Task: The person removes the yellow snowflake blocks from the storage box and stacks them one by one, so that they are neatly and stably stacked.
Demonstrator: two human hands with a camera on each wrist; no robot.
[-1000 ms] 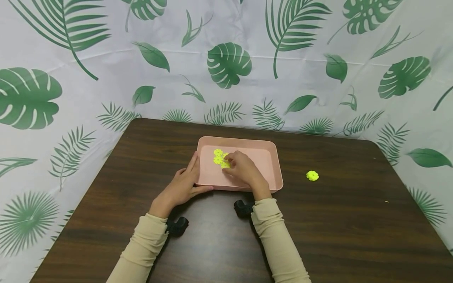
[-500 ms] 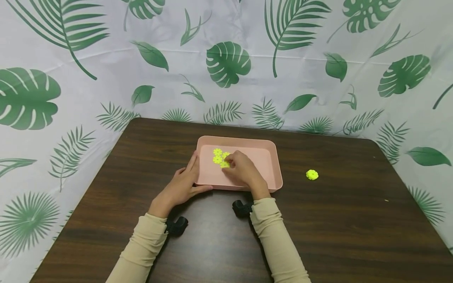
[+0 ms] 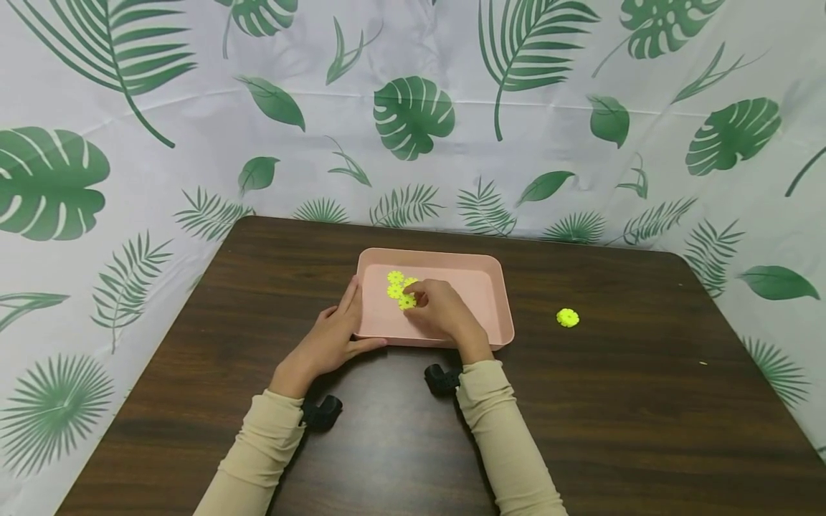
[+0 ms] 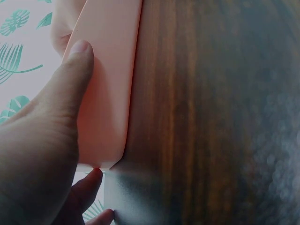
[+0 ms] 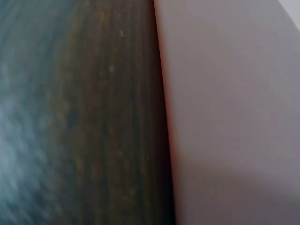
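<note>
Dark wooden table [image 3: 632,416]: my straight-fingered left hand [image 3: 329,335] braces the pink rectangular tray [image 3: 480,290]; my curled right hand [image 3: 445,308], grip unclear, tops yellow flowers [image 3: 395,291] inside; another flower [image 3: 568,317] remains outside, three o'clock.

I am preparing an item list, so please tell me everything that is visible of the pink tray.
The pink tray is shallow and rectangular, with rounded corners and raised walls, and looks like smooth plastic. It sits flat on the dark table. Yellow flower-shaped pieces lie in its left part. The left grip rests against its near-left corner, and the right grip is inside it.
</note>
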